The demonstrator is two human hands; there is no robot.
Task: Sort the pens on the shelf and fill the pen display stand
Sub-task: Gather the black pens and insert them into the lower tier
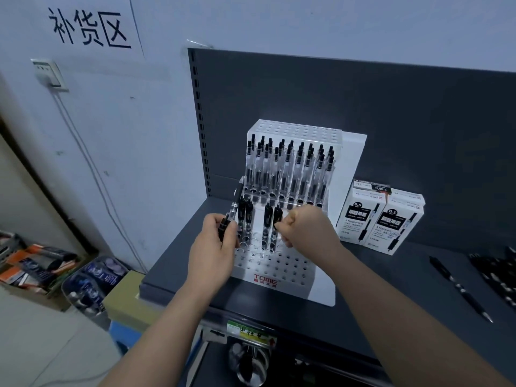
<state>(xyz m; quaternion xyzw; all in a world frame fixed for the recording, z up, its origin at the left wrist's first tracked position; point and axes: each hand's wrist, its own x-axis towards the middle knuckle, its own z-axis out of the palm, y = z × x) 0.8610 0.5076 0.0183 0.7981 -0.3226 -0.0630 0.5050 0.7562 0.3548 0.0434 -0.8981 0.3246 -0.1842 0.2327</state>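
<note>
Our left hand (pixel 215 243) grips a loose pen (pixel 234 208) near upright, tapered end pointing up and away. Just right of it, our right hand (pixel 304 229) pinches a standing pen (pixel 277 215) in the display stand's (pixel 321 289) front rows.

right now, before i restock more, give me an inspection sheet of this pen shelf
surface: dark grey shelf, pens lying on its right side
job's things: white display stand; clear pens fill an upper row, a few black pens lower down, front holes bare
clutter: two pen boxes, one loose pen, pen heap at the right edge
grippers: left hand grips a held pen; right hand pinches a standing pen
cables: one cable hangs from a wall socket
surroundings: wall sign; stock bins on the floor, left
</note>
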